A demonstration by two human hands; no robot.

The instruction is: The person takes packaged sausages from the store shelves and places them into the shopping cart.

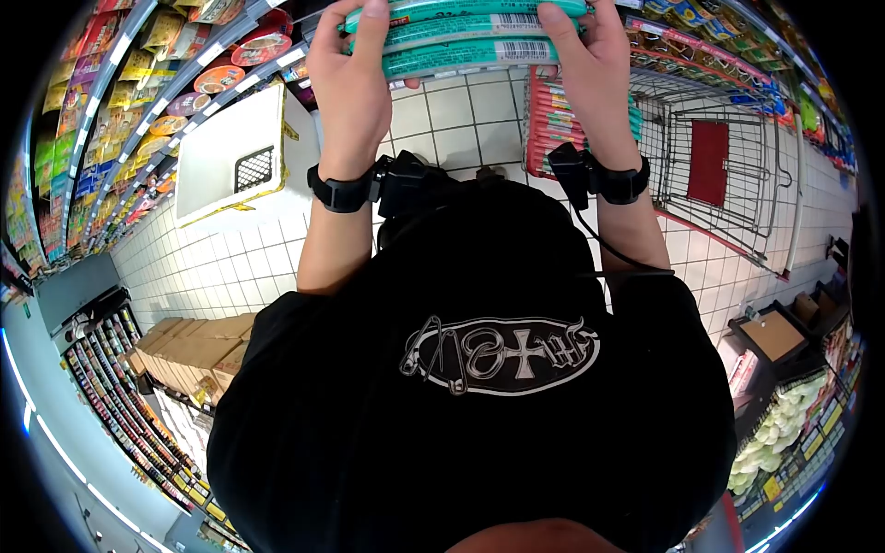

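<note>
At the top of the view, several long teal packets (466,60) with barcodes on their edges lie stacked one above another. My left hand (355,88) grips the stack's left end, thumb on the near side. My right hand (595,83) holds the right end in the same way. The stack is held level between both hands, and its upper part is cut off by the frame edge. Below my right hand, a red-edged shopping cart (714,198) contains more packets (550,129), red and teal, in rows.
A white bin (198,175) with a dark grille stands to the left. Shelves of colourful packaged food (152,83) rise on the left, with more shelves (710,37) at the upper right. Cardboard boxes (198,355) are piled lower left. White floor tiles (475,111) show between bin and cart.
</note>
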